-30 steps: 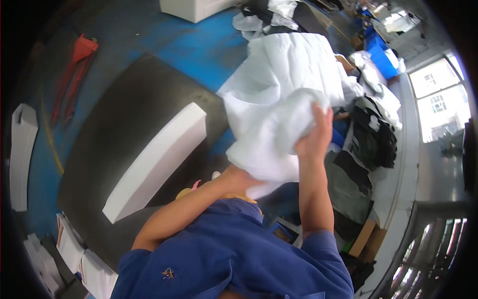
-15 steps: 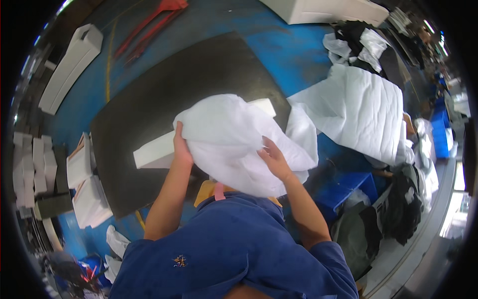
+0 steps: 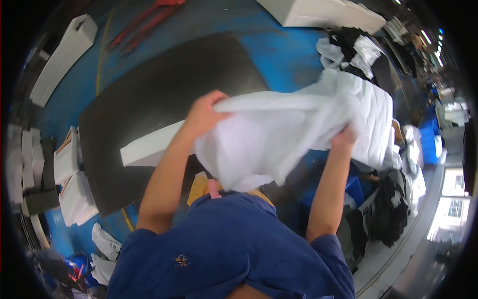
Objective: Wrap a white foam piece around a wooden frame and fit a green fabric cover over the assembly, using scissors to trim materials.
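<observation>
A soft white wadding sheet (image 3: 259, 129) is stretched out in front of me, blurred by motion. My left hand (image 3: 206, 113) is closed on its left end, fingers curled over the upper edge. My right hand (image 3: 344, 138), smeared by motion, grips the sheet's right side. Below the sheet a long white foam block (image 3: 149, 148) lies on the dark tabletop (image 3: 164, 79); only its left part shows, the rest being covered. Beyond my right hand, layered white wadding (image 3: 376, 117) hangs at the table's right, and the held sheet overlaps it.
Upholstered white pieces (image 3: 77, 199) stand left of the table. A long white block (image 3: 64, 60) lies at the far left and a large white piece (image 3: 318, 12) at the back. Dark and white bags (image 3: 366, 52) lie back right. Below the wadding is a blue bin (image 3: 354, 189).
The bunched, rounded sheet is now spread out sideways. My right hand has moved right and up with its side; my left hand has shifted up and right to its upper edge.
</observation>
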{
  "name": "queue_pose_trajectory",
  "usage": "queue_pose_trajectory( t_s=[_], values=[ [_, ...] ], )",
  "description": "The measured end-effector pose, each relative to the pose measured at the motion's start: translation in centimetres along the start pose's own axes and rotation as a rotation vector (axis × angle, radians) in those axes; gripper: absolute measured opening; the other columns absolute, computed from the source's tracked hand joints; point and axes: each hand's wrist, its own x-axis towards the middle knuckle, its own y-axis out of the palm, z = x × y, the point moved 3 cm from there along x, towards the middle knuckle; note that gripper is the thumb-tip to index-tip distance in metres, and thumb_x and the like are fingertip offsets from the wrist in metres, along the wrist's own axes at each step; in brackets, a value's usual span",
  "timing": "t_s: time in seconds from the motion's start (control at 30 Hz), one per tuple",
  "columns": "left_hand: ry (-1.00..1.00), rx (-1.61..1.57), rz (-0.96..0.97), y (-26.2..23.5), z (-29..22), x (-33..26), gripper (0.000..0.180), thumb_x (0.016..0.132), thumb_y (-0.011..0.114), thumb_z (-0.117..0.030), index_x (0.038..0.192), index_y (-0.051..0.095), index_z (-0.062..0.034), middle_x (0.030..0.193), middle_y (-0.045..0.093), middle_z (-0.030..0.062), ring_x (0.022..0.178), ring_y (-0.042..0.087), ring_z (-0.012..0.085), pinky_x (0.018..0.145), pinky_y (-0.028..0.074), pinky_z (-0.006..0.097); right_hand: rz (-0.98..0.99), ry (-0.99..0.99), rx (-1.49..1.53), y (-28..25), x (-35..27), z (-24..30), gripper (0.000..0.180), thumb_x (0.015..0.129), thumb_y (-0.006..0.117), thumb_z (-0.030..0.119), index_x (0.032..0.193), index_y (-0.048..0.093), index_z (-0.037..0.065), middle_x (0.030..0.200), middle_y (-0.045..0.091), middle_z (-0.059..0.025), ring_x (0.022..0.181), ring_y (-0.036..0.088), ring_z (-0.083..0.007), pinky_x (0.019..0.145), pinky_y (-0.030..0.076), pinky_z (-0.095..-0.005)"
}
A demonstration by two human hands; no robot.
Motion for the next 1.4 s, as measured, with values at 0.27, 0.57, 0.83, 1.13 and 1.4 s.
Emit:
queue_pose_trajectory(
  t_s=[0.27, 0.57, 0.83, 1.13, 1.4],
  values=[
    [0.526, 0.282, 0.116, 15.4, -2.7, -0.7, 0.085, 0.068, 0.086, -0.033, 0.136, 0.044, -0.0055, 0.139, 0.045, 0.0174, 0.131, 0.043, 0.0322, 0.109, 0.035, 0.042, 0.176, -0.368, 0.070, -1.0, -4.6, 13.4, 0.050, 0.097, 0.046, 0.039, 0.131, 0.052, 0.002, 0.130, 0.057, -0.0132, 0.117, 0.056, -0.0298, 0.100, 0.047, -0.0459],
    [0.807, 0.358, 0.394, 28.0, -4.0, -1.9, 0.122, 0.057, 0.090, -0.041, 0.149, 0.018, -0.0037, 0.152, 0.017, 0.0286, 0.138, 0.023, 0.0485, 0.113, 0.027, 0.050, -0.153, -0.755, -0.014, 4.7, -11.1, 22.1, 0.041, 0.099, 0.042, 0.030, 0.124, 0.055, 0.000, 0.127, 0.060, -0.0141, 0.119, 0.055, -0.0298, 0.103, 0.043, -0.0436],
    [0.591, 0.000, 0.033, 20.6, -12.2, 8.3, 0.129, 0.057, 0.092, -0.036, 0.151, 0.010, -0.0058, 0.156, 0.013, 0.0232, 0.144, 0.016, 0.0405, 0.116, 0.020, 0.050, -0.237, -0.754, -0.095, 5.4, -15.7, 29.0, 0.037, 0.099, 0.041, 0.022, 0.126, 0.054, 0.000, 0.127, 0.059, -0.0155, 0.120, 0.055, -0.0312, 0.104, 0.043, -0.0460],
    [0.717, 0.815, 1.030, 30.3, -6.2, 3.4, 0.092, 0.071, 0.074, -0.043, 0.147, 0.034, -0.0111, 0.139, 0.047, 0.0167, 0.136, 0.038, 0.0321, 0.114, 0.010, 0.062, -0.421, -0.968, -0.394, 3.6, -16.9, 34.4, 0.055, 0.093, 0.053, 0.036, 0.134, 0.050, 0.001, 0.128, 0.058, -0.0173, 0.112, 0.060, -0.0316, 0.096, 0.051, -0.0448],
    [0.407, 0.047, 1.182, 28.6, -0.8, -0.1, 0.077, 0.081, 0.067, -0.015, 0.146, 0.030, 0.0002, 0.146, 0.037, 0.0229, 0.136, 0.036, 0.0362, 0.114, 0.029, 0.035, -0.312, -0.820, -0.335, 4.1, -15.9, 35.4, 0.050, 0.101, 0.042, 0.033, 0.132, 0.049, -0.005, 0.128, 0.057, -0.0226, 0.117, 0.057, -0.0387, 0.100, 0.048, -0.0496]
  ],
)
